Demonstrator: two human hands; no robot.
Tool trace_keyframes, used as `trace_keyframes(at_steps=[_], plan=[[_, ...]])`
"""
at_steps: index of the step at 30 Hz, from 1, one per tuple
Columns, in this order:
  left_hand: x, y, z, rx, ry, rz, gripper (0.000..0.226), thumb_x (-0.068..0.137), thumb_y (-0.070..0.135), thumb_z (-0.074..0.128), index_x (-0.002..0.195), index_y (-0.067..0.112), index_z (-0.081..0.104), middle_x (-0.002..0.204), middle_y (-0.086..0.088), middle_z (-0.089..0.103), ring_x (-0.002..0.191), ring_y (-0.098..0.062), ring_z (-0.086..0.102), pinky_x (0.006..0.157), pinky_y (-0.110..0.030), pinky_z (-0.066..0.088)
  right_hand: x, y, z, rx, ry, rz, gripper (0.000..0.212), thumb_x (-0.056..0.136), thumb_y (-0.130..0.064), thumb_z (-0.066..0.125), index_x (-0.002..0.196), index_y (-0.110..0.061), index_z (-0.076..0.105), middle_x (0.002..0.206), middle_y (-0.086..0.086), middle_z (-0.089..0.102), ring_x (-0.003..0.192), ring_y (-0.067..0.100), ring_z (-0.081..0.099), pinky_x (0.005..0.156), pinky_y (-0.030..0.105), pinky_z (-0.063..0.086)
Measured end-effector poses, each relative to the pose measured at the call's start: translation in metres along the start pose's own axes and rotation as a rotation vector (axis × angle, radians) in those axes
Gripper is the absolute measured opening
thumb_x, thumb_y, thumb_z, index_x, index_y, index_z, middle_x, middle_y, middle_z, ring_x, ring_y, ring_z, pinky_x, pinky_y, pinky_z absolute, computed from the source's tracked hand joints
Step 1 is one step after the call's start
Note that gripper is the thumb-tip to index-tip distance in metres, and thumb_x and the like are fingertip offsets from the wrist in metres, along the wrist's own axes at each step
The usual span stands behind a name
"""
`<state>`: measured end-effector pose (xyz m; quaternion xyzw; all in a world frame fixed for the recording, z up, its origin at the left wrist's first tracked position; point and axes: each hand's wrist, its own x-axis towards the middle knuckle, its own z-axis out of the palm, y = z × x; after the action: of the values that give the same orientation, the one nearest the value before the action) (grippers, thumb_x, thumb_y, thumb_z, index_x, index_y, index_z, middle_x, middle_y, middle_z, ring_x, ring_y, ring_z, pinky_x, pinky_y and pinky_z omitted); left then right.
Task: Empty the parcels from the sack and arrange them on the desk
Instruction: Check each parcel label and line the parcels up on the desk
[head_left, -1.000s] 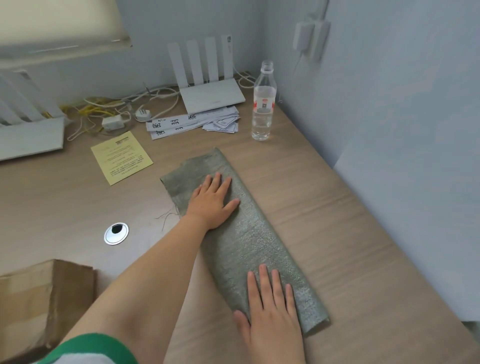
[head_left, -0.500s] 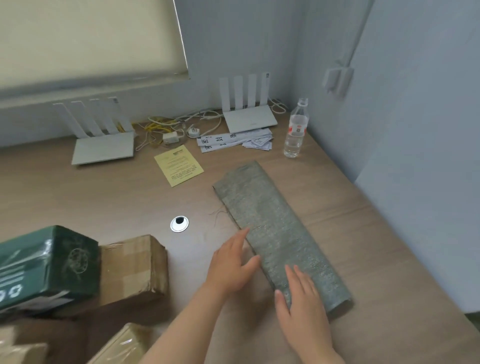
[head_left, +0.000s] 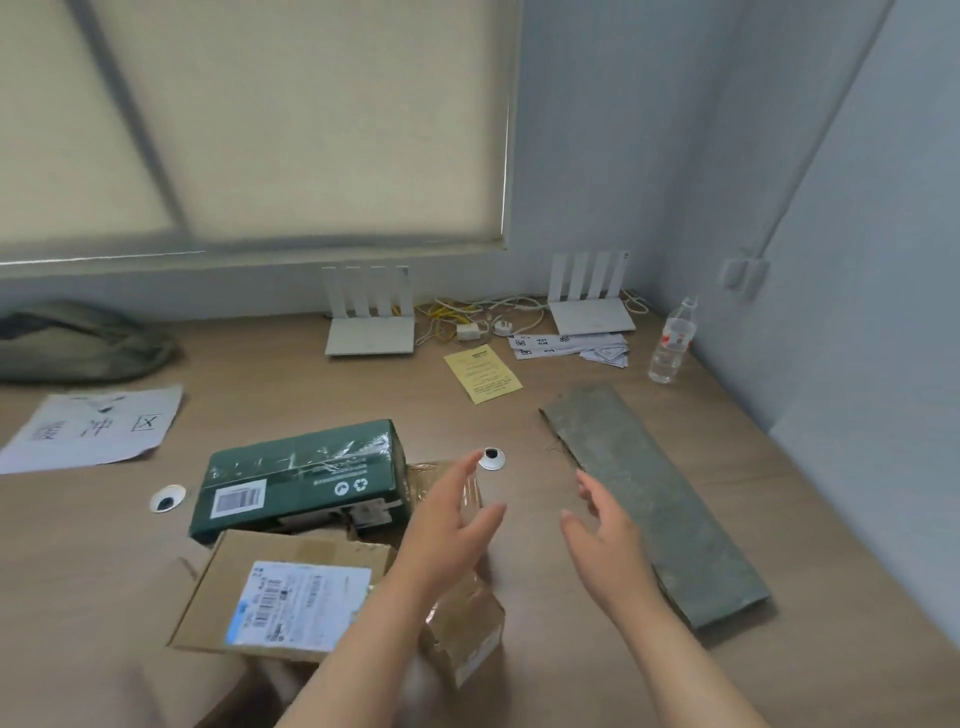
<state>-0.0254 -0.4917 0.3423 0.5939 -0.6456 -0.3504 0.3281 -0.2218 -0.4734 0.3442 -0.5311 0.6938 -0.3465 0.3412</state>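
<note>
Starting at the left of the bench (head_left: 519, 426), the parcels are lying in a loose cluster: the green box (head_left: 298, 480) is resting partly on the others, the flat carton (head_left: 283, 597) with its white label is sitting in front of it, and a taped brown parcel (head_left: 462, 618) is showing under and beside the left forearm. The left hand (head_left: 447, 525) is hovering over that brown parcel, palm turned inward, its fingers (head_left: 465, 470) spread wide and gripping nothing. The right hand (head_left: 605, 535) is floating just right of it, facing the left palm, equally spread and empty. Further right, the folded sack (head_left: 649, 493) is lying flat and apart from the boxes, so the emptying looks finished and the arranging is the step in hand.

To do that well, the hands are probably best brought down on opposite sides of the brown parcel, squeezing evenly, since the glossy tape may be slippery. Lifting the green box off first seems wise, as it may be leaning on its neighbours. Setting each parcel squarely on bare wood, label up, should give a tidy row.
</note>
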Motion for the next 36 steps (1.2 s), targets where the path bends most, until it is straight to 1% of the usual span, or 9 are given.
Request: trace_keyframes(at_steps=[6,9,15,19,23,25,28,32,36], plan=[[-0.059,-0.031,-0.109,-0.077,0.116,-0.037,0.057,0.095,0.035,0.062,0.147,0.043,0.041,0.147,0.021,0.047,0.137,-0.001,0.043,0.110,-0.036,0.041,-0.052,-0.075,0.050,0.014,-0.097,-0.083,0.055,0.096,-0.020,0.057,0.149,-0.029,0.045,0.147,-0.005,0.052,0.136,0.013,0.046,0.111,0.034,0.038],[-0.090,-0.050,-0.152,-0.066,0.168,-0.080,0.055,0.095,0.039,0.060,0.146,0.044,0.039,0.148,0.016,0.047,0.134,-0.016,0.052,0.102,-0.036,0.045,-0.073,-0.102,0.079,0.036,-0.152,-0.108,0.054,0.096,-0.023,0.057,0.148,-0.033,0.045,0.146,-0.006,0.052,0.134,0.013,0.047,0.107,0.033,0.040],[-0.132,-0.079,-0.207,-0.184,0.276,-0.179,0.042,0.090,0.040,0.064,0.122,0.059,0.046,0.134,0.014,0.057,0.130,-0.007,0.053,0.104,-0.033,0.041,-0.103,-0.134,0.123,0.023,-0.267,-0.156,0.057,0.094,-0.029,0.058,0.147,-0.042,0.042,0.147,-0.006,0.049,0.134,0.014,0.047,0.111,0.045,0.042],[-0.139,-0.091,-0.220,-0.257,0.312,-0.234,0.057,0.073,0.059,0.060,0.129,0.052,0.052,0.129,0.017,0.064,0.118,-0.008,0.062,0.101,-0.047,0.051,-0.102,-0.138,0.134,0.007,-0.322,-0.148,0.058,0.096,-0.024,0.057,0.151,-0.035,0.039,0.148,-0.005,0.047,0.135,0.016,0.044,0.109,0.039,0.041],[-0.137,-0.104,-0.217,-0.293,0.324,-0.306,0.060,0.069,0.065,0.059,0.127,0.054,0.052,0.134,0.010,0.063,0.123,-0.011,0.060,0.105,-0.047,0.048,-0.090,-0.129,0.137,-0.020,-0.360,-0.135,0.058,0.097,-0.021,0.057,0.151,-0.030,0.040,0.152,-0.002,0.046,0.139,0.016,0.042,0.109,0.035,0.038],[-0.135,-0.106,-0.212,-0.318,0.332,-0.372,0.060,0.075,0.060,0.062,0.133,0.047,0.051,0.136,0.006,0.061,0.125,-0.015,0.059,0.103,-0.041,0.047,-0.082,-0.121,0.139,-0.040,-0.387,-0.125,0.059,0.096,-0.023,0.058,0.152,-0.028,0.039,0.154,-0.002,0.044,0.142,0.017,0.039,0.111,0.037,0.037],[-0.133,-0.111,-0.199,-0.336,0.343,-0.465,0.045,0.095,0.033,0.062,0.138,0.035,0.048,0.134,0.001,0.059,0.121,-0.017,0.059,0.094,-0.033,0.045,-0.072,-0.107,0.141,-0.056,-0.432,-0.105,0.061,0.095,-0.027,0.058,0.153,-0.030,0.038,0.156,-0.001,0.042,0.142,0.017,0.039,0.115,0.039,0.037],[-0.129,-0.127,-0.187,-0.338,0.371,-0.556,0.041,0.094,0.037,0.063,0.132,0.037,0.049,0.132,-0.003,0.061,0.116,-0.018,0.062,0.097,-0.037,0.047,-0.066,-0.094,0.144,-0.080,-0.468,-0.074,0.061,0.094,-0.026,0.057,0.152,-0.032,0.038,0.154,-0.005,0.044,0.125,0.011,0.046,0.105,0.034,0.043],[-0.125,-0.139,-0.177,-0.389,0.374,-0.639,0.040,0.097,0.030,0.061,0.136,0.030,0.050,0.126,-0.003,0.064,0.112,-0.018,0.060,0.093,-0.035,0.042,-0.060,-0.086,0.152,-0.073,-0.484,-0.031,0.058,0.095,-0.025,0.056,0.151,-0.031,0.040,0.148,-0.006,0.047,0.101,0.004,0.051,0.084,0.024,0.044]])
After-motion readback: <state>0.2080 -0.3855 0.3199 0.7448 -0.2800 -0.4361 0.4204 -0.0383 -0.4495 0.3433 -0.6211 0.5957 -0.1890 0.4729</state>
